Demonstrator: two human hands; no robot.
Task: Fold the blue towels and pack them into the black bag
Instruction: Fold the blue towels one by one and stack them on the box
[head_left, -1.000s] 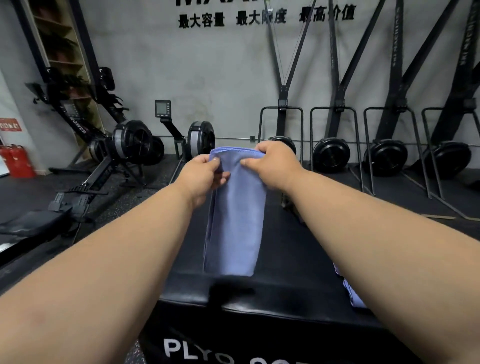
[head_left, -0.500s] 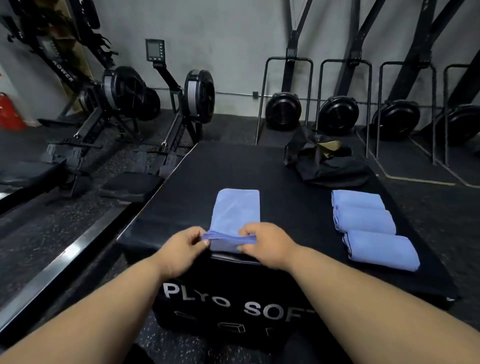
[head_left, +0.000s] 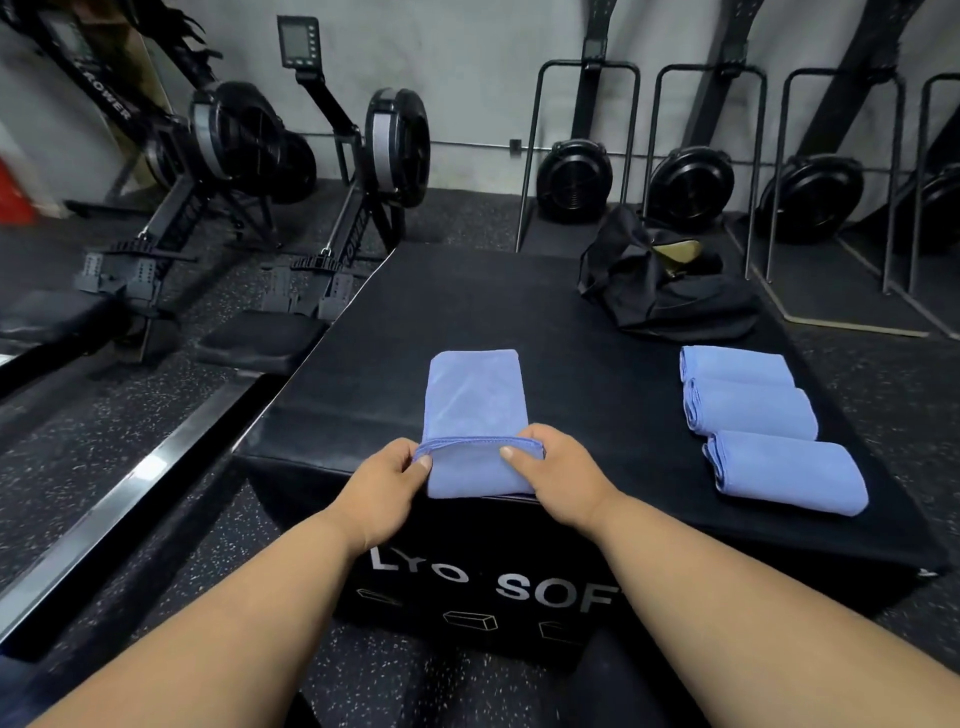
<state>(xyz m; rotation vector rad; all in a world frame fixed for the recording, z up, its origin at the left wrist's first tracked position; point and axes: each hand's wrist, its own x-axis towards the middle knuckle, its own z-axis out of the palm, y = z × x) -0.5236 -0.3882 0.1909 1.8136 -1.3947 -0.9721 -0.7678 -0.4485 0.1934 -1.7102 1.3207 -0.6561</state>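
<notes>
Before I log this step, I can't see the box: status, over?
Both hands, left, right, pinch the towel's near edge. Three folded towels beside it. Bag behind them, nothing blocking.

I count four blue towels: one in my grip, three folded to its right, plus one black bag beyond them.

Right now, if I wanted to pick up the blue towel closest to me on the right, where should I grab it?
Take the nearest folded towel by its left end, where the layers curl into a thick rounded fold, coming from the left over the black box top. That side is open; another folded towel touches its far edge.
</notes>
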